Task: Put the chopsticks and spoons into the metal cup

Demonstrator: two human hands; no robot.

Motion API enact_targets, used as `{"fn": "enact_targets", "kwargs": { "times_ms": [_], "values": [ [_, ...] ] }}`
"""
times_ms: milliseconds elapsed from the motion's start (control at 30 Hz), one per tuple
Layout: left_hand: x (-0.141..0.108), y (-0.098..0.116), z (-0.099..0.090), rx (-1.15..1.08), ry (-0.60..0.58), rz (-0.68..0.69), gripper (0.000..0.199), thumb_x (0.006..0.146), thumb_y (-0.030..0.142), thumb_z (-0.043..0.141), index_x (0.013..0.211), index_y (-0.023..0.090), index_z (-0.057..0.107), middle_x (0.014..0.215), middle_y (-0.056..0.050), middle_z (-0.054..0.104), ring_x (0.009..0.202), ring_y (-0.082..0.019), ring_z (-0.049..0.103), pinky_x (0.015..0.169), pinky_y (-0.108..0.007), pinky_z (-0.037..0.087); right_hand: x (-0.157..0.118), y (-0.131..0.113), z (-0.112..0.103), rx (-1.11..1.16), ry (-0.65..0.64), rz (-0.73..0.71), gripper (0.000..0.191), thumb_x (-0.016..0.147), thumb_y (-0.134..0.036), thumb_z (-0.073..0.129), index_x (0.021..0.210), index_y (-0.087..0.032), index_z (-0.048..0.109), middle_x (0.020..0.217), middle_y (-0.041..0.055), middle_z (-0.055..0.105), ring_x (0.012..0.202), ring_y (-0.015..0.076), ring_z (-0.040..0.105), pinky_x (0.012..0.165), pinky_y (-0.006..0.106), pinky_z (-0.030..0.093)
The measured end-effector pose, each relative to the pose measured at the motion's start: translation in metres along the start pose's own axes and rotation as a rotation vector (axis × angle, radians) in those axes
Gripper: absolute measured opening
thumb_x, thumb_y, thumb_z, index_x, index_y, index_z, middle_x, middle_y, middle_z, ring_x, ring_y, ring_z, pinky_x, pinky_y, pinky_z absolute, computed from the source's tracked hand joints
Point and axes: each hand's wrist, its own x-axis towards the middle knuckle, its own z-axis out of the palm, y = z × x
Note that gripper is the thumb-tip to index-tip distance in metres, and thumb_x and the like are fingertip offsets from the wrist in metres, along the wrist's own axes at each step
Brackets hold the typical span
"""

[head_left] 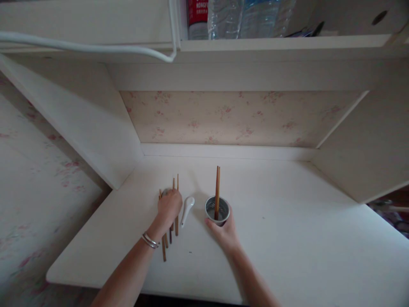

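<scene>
My right hand point(225, 232) is wrapped round the near side of a grey metal cup point(210, 209) with small holes in it. Two wooden chopsticks point(217, 183) stand upright in the cup. On the left, my left hand point(170, 204) is closed over several loose chopsticks point(177, 226) lying on the white table; its fingertips are hidden. A dark, roundish utensil end point(165, 192) shows just beyond its fingers. Between the hand and the cup lies a white spoon point(188, 207), its bowl pointing away from me.
The white table point(287, 238) has side panels and a back wall with flowered paper. Above it, a shelf point(271, 44) holds clear plastic bottles point(225, 17) and a red container point(198, 13). A white cable point(96, 47) hangs along the shelf at upper left.
</scene>
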Motion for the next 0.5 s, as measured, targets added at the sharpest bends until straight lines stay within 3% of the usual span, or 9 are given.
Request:
{"fn": "enact_targets", "kwargs": {
  "times_ms": [100, 267, 400, 500],
  "values": [
    [0.004, -0.005, -0.014, -0.175, 0.071, -0.052, 0.038, 0.096, 0.029, 0.027, 0.097, 0.011, 0.061, 0.092, -0.016, 0.068, 0.085, -0.025, 0.067, 0.071, -0.032, 0.049, 0.0, 0.001, -0.001, -0.006, -0.006, 0.006, 0.07, 0.066, -0.035, 0.08, 0.127, -0.025, 0.046, 0.121, 0.0096, 0.061, 0.113, 0.0307, 0.057, 0.1, 0.051, 0.042],
    [0.007, -0.008, -0.043, -1.021, 0.169, -0.123, 0.036, 0.093, 0.046, 0.033, 0.085, 0.018, 0.055, 0.065, 0.0, 0.059, 0.05, -0.012, 0.055, 0.047, -0.023, 0.042, 0.0, 0.004, -0.001, 0.002, -0.01, 0.019, 0.072, 0.066, -0.036, 0.08, 0.127, -0.025, 0.045, 0.122, 0.0105, 0.061, 0.114, 0.0315, 0.056, 0.1, 0.052, 0.042],
    [0.001, 0.011, -0.07, -1.487, 0.214, -0.123, 0.034, 0.088, 0.052, 0.044, 0.096, 0.02, 0.054, 0.06, 0.008, 0.045, 0.038, -0.005, 0.038, 0.033, -0.015, 0.028, 0.0, 0.003, -0.002, 0.001, -0.014, 0.003, 0.071, 0.066, -0.037, 0.08, 0.126, -0.025, 0.046, 0.121, 0.0102, 0.061, 0.113, 0.0317, 0.057, 0.099, 0.051, 0.043],
    [-0.002, 0.031, -0.083, -1.669, 0.211, -0.054, 0.035, 0.086, 0.054, 0.049, 0.096, 0.021, 0.053, 0.059, 0.01, 0.036, 0.035, -0.003, 0.028, 0.03, -0.014, 0.021, 0.0, 0.002, -0.002, 0.012, -0.021, -0.004, 0.071, 0.066, -0.036, 0.08, 0.127, -0.025, 0.045, 0.122, 0.0099, 0.061, 0.114, 0.0312, 0.056, 0.1, 0.051, 0.043]
  ]
}}
